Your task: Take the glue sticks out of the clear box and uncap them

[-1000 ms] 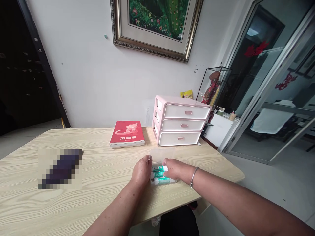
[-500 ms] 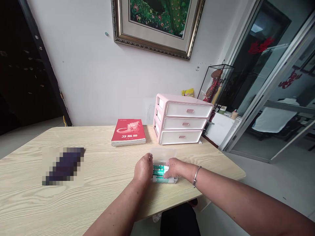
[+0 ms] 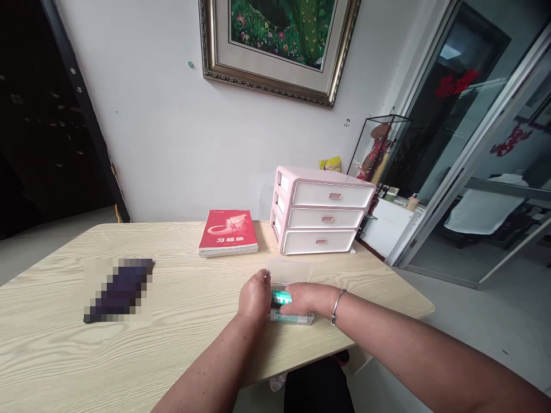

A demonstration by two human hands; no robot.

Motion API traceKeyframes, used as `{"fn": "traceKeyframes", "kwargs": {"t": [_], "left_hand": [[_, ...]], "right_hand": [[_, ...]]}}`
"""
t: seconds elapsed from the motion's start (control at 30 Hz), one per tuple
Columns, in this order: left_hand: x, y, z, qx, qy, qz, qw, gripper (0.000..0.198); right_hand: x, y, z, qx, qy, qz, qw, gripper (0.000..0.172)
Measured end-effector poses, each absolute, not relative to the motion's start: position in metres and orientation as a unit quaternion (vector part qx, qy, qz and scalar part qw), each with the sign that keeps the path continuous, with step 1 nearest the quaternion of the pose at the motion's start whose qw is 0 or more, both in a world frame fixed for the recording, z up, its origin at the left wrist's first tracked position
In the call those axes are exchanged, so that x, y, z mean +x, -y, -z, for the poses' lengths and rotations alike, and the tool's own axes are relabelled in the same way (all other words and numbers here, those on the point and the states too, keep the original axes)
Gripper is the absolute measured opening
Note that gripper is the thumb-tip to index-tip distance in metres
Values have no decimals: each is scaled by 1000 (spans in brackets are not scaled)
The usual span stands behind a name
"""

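A clear plastic box (image 3: 305, 319) lies near the table's front edge with its see-through lid (image 3: 293, 269) raised at the back. My left hand (image 3: 255, 297) is closed around the left end of the box. Reaching in from the right, my right hand (image 3: 299, 298) has its thumb and fingers closed on a green-and-white tube (image 3: 281, 296) inside; its exact kind cannot be told. Another pale tube (image 3: 286, 316) rests along the front side of the box. My right hand hides much of the contents.
A red book (image 3: 229, 232) lies behind the box, beside a pink-and-white three-drawer cabinet (image 3: 322, 218). On the left of the wooden table (image 3: 189, 321) is a dark, pixelated object (image 3: 123, 289). The wall with a framed picture (image 3: 267, 86) stands behind the table.
My right hand has shifted over the tubes, covering more of them, and a dark gap now shows between them. My left hand keeps its hold. The whole view has moved slightly.
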State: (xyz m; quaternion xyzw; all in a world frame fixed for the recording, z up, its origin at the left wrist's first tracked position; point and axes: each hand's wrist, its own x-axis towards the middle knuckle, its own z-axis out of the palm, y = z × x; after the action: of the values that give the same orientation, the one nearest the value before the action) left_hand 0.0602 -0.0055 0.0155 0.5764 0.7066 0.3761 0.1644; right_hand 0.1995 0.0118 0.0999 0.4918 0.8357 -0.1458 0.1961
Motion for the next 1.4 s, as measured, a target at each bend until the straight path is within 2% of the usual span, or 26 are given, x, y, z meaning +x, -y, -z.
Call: {"fn": "traceKeyframes", "kwargs": {"t": [0.1,0.2,0.3,0.37,0.43,0.5,0.6,0.7,0.77,0.87,0.93,1.0,1.27,1.4], "left_hand": [[58,5,-17,572,-698,-392,177,35],[49,10,-22,563,-691,-417,180,39],[41,31,-35,557,-668,-482,105,47],[37,53,-47,595,-611,-521,33,46],[35,77,-64,690,-540,-480,45,45],[33,98,-80,760,-509,-386,115,47],[29,116,-94,779,-535,-257,201,69],[23,121,-90,759,-569,-206,240,84],[14,120,-81,747,-589,-211,226,78],[-8,111,-68,705,-651,-224,169,53],[-26,99,-62,661,-707,-210,138,41],[-42,82,-56,618,-764,-166,88,42],[-54,21,-41,590,-796,-124,56,48],[-54,17,-39,610,-782,-122,45,47]], "right_hand": [[204,-6,-102,505,-834,126,182,35],[214,0,-106,526,-837,82,122,33],[227,6,-113,540,-837,69,55,24],[231,14,-115,523,-848,81,32,19],[230,26,-113,471,-879,70,-1,20],[224,39,-109,396,-917,31,-41,28],[210,59,-103,306,-949,-10,-73,37],[201,68,-99,279,-955,12,-97,37],[202,65,-93,281,-950,45,-128,47],[214,50,-80,334,-922,86,-176,61],[225,37,-70,385,-902,98,-171,50],[236,25,-60,396,-901,94,-148,40],[245,1,-41,334,-937,80,-68,41],[244,-2,-37,324,-939,86,-73,30]]}}
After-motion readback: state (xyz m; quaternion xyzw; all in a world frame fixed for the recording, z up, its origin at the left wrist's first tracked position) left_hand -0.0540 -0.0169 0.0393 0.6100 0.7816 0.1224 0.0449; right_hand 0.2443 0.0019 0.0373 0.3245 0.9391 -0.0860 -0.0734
